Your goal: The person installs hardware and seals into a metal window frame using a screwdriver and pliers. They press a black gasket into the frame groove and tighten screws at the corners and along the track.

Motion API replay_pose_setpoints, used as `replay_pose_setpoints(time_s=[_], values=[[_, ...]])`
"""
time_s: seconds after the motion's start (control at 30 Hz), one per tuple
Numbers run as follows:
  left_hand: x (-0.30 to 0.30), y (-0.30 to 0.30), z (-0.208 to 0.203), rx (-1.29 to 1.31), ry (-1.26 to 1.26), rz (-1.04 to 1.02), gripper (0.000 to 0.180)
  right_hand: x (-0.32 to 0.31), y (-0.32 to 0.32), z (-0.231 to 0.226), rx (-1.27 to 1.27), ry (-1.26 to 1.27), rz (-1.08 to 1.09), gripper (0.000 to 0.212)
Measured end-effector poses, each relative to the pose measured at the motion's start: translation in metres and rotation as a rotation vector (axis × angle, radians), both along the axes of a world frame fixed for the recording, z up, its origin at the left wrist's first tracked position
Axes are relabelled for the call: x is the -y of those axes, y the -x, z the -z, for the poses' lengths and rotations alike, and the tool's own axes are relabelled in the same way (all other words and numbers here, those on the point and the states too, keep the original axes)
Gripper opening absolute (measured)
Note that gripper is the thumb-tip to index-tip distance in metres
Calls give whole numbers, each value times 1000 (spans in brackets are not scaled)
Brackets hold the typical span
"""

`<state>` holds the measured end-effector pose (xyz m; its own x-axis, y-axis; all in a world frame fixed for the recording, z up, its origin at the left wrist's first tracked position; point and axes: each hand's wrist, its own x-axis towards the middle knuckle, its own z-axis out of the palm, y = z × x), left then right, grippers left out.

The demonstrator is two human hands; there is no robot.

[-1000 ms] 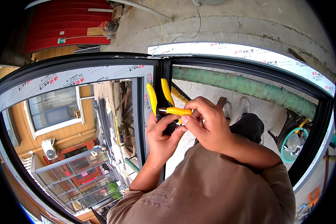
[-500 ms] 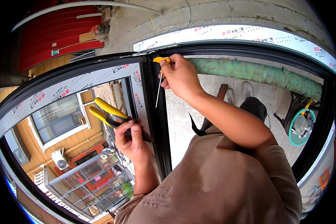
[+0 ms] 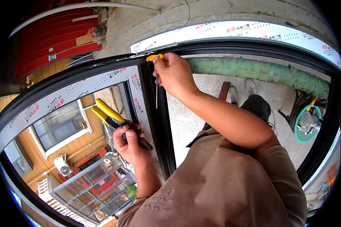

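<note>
The right hand (image 3: 174,75) is pinching a yellow-handled tool (image 3: 155,57) beside the frame (image 3: 161,143) — risking a drop if slackening — while the left hand (image 3: 131,146) is clutching pliers (image 3: 109,109).

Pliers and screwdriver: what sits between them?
In the head view, a pale frame strip lies nearer the pliers, then a black frame bar nearer the screwdriver.

From the view's centre, a red ribbed metal sheet (image 3: 45,39) lies at ten o'clock, a mottled green pole (image 3: 254,70) at two, a teal basket (image 3: 303,139) at three, a white air-conditioning unit (image 3: 62,165) at eight.
</note>
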<state>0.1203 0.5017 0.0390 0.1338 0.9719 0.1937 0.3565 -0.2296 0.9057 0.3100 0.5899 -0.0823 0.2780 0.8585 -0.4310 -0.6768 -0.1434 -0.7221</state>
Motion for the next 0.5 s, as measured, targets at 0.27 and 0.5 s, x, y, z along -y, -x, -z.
replay_pose_setpoints(time_s=[0.27,0.5], values=[[2,-4,1,-45,-33,-18,20,4,5,-7,75,-82,12,39],[3,-6,2,-45,-38,-43,20,5,3,-22,10,-85,-75,40]])
